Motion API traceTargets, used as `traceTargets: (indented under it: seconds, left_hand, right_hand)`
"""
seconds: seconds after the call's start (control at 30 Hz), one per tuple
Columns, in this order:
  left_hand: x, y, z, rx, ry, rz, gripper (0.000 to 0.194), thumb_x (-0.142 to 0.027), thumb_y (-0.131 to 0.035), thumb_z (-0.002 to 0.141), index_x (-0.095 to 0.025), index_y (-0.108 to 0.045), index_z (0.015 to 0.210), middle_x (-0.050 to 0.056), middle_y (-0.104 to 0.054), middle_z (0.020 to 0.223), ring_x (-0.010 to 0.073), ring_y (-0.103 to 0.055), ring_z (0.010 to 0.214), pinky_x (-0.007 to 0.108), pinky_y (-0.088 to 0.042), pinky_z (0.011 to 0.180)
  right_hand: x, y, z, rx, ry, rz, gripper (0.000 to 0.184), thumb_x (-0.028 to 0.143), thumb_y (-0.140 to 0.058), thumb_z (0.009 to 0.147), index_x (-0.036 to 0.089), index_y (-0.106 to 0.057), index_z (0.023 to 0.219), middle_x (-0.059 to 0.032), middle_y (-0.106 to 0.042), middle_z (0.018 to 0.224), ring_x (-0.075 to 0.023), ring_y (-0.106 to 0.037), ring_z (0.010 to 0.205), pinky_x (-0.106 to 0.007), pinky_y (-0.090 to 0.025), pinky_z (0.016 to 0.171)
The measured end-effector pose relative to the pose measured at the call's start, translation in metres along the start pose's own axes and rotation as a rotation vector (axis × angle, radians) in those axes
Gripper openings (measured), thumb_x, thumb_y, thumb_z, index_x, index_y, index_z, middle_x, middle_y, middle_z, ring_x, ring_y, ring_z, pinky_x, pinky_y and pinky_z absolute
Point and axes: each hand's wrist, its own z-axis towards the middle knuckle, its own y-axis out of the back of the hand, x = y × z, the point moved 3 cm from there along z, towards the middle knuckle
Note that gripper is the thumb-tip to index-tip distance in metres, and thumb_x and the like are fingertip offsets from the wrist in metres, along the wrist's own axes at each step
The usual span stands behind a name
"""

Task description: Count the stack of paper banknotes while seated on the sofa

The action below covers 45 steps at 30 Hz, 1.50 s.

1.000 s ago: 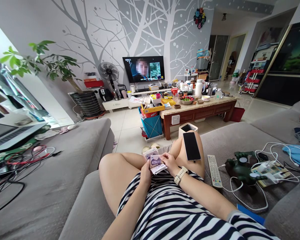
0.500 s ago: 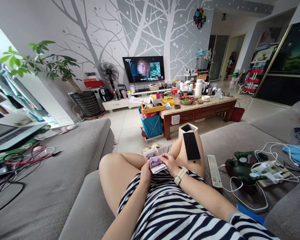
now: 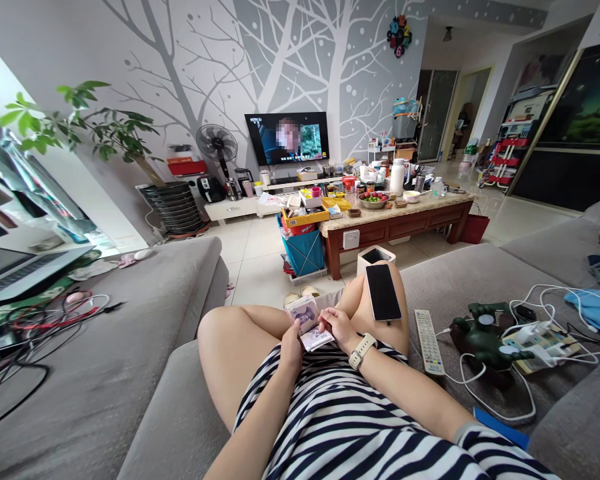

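I sit cross-legged on a grey sofa (image 3: 480,273) in a striped dress. Both hands meet in my lap over a small stack of banknotes (image 3: 307,320). My left hand (image 3: 291,347) grips the stack from below with its thumb on top. My right hand (image 3: 336,327), with a white watch on its wrist, pinches the notes at their right edge. A black phone (image 3: 383,292) lies face up on my right knee, just beyond the right hand.
A white remote (image 3: 429,341), a green toy fist (image 3: 483,333) and tangled white chargers (image 3: 540,333) lie on the sofa at my right. A laptop (image 3: 20,270) and cables sit at the left. Ahead stand a cluttered coffee table (image 3: 395,223) and a television (image 3: 287,138).
The top note has been pushed forward and lifted off the stack, away from me. Both hands stay in my lap; the phone has not moved.
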Motion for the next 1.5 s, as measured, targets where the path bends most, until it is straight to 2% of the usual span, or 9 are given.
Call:
traceTargets:
  seconds: [0.2,0.33,0.6,0.73,0.87,1.0,1.27,1.5]
  left_hand:
    - [-0.004,0.000,-0.004,-0.008,0.000,0.014,0.033,-0.039,-0.063,0.071,-0.009,-0.069,0.084,0.013,-0.074,0.080,0.0289,-0.069,0.085,0.040,-0.053,0.080]
    - [-0.006,0.001,-0.009,0.017,0.029,0.016,0.026,-0.031,-0.064,0.072,-0.011,-0.068,0.089,0.011,-0.074,0.078,0.0279,-0.069,0.082,0.041,-0.054,0.077]
    - [-0.006,-0.004,-0.012,0.060,0.054,-0.015,0.014,-0.020,-0.061,0.074,-0.014,-0.066,0.086,0.009,-0.073,0.071,0.0273,-0.070,0.078,0.040,-0.054,0.077]
    - [-0.004,-0.002,-0.010,0.052,0.046,-0.017,0.015,-0.025,-0.061,0.076,-0.014,-0.067,0.084,0.009,-0.073,0.072,0.0278,-0.069,0.081,0.039,-0.054,0.077]
    - [0.000,0.000,-0.003,0.030,0.029,-0.044,0.024,-0.033,-0.054,0.082,-0.014,-0.067,0.087,0.011,-0.074,0.078,0.0273,-0.069,0.086,0.039,-0.054,0.078]
    - [0.005,0.002,0.004,0.027,0.023,-0.071,0.028,-0.034,-0.053,0.082,-0.011,-0.067,0.092,0.011,-0.074,0.081,0.0264,-0.068,0.086,0.038,-0.054,0.077]
    - [0.012,0.010,0.011,0.035,0.041,-0.059,0.032,-0.037,-0.056,0.079,-0.009,-0.067,0.090,0.010,-0.074,0.078,0.0250,-0.068,0.080,0.037,-0.054,0.075]
    - [0.014,0.010,0.012,0.048,0.048,-0.062,0.032,-0.037,-0.055,0.081,-0.009,-0.067,0.092,0.011,-0.074,0.080,0.0252,-0.068,0.080,0.037,-0.054,0.075]
  right_hand:
    - [-0.005,0.003,0.004,-0.044,0.017,-0.018,0.034,0.047,-0.070,0.066,0.019,-0.051,0.062,0.0048,-0.051,0.047,-0.0101,-0.041,0.044,-0.023,-0.032,0.048]
    - [-0.006,0.006,0.008,-0.106,0.044,-0.035,0.034,0.044,-0.074,0.061,0.020,-0.051,0.068,0.0060,-0.051,0.054,-0.0104,-0.044,0.049,-0.023,-0.033,0.050]
    - [-0.006,0.007,0.011,-0.125,0.048,-0.072,0.034,0.047,-0.068,0.066,0.021,-0.047,0.060,0.0066,-0.043,0.049,-0.0092,-0.036,0.044,-0.024,-0.027,0.044]
    - [-0.005,0.008,0.010,-0.113,0.057,-0.071,0.033,0.046,-0.068,0.067,0.020,-0.048,0.060,0.0065,-0.044,0.049,-0.0091,-0.035,0.044,-0.024,-0.026,0.045]
    - [-0.002,0.007,0.007,-0.078,0.053,-0.051,0.031,0.046,-0.066,0.068,0.020,-0.049,0.062,0.0074,-0.042,0.048,-0.0090,-0.033,0.044,-0.023,-0.026,0.045]
    - [0.002,0.004,0.002,-0.044,0.048,-0.032,0.031,0.045,-0.067,0.068,0.020,-0.049,0.062,0.0072,-0.041,0.048,-0.0090,-0.032,0.044,-0.023,-0.026,0.046]
    - [0.004,0.003,-0.001,-0.029,0.043,-0.016,0.026,0.041,-0.069,0.067,0.018,-0.055,0.066,0.0057,-0.045,0.053,-0.0101,-0.036,0.049,-0.024,-0.029,0.049]
    - [0.002,0.003,0.000,-0.031,0.036,0.001,0.026,0.040,-0.069,0.067,0.019,-0.055,0.066,0.0065,-0.044,0.051,-0.0096,-0.035,0.048,-0.023,-0.027,0.048]
